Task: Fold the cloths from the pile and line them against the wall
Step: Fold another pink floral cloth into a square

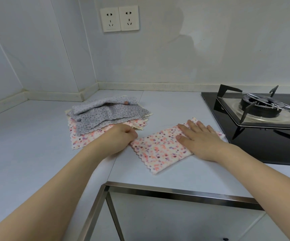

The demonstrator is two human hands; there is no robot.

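A folded white cloth with pink and purple spots (160,148) lies on the pale counter (36,145) in front of me. My right hand (201,138) lies flat on its right part, fingers straight, pressing it down. My left hand (121,136) pinches the cloth's left corner with curled fingers. Behind and to the left sits the pile of cloths (106,115): rumpled grey spotted ones on top, pink spotted ones beneath. The wall (158,58) rises behind the counter.
A black gas hob (255,119) with a burner and pan supports fills the right side, close to my right hand. A steel-rimmed sink edge (175,190) runs along the near counter. Two wall sockets (120,19) sit high on the wall.
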